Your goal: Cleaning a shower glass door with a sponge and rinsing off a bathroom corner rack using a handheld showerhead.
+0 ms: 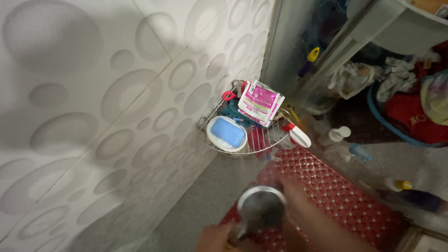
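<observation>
Head view showed a round, shiny metal cup point(261, 206) above the red studded mat point(340, 191), right hand point(298, 198) blurred against its rim, left hand point(215, 237) at its base; neither grasp could be made out.

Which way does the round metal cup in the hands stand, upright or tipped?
Upright: the metal cup shows its open round rim to the head camera. Its contents are too blurred to tell.

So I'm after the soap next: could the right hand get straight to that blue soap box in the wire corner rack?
Probably yes. The blue soap box sits at the open front of the wire rack with nothing over it, though the right hand seems busy with a round metal cup.
</observation>
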